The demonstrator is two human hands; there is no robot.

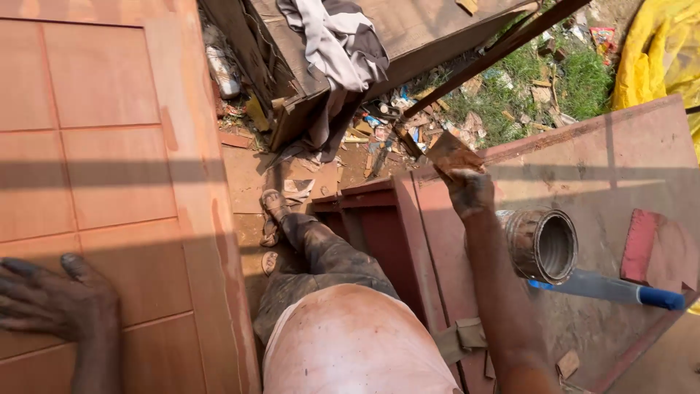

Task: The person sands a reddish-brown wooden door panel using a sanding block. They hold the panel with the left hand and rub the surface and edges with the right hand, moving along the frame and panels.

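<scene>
My left hand lies flat with spread fingers on a reddish-brown panelled wooden door at the left. My right hand is stretched out over a red-stained board at the right and grips a flat stained scraper-like piece by its near end. Just right of my forearm an open metal can lies on its side on that board. A blue-handled flat tool rests below the can, beside a red-stained pad.
My legs and sandalled feet stand in the gap between door and board. Beyond are a wooden bench with grey cloth, littered ground and grass, a slanting metal rod and yellow sheeting.
</scene>
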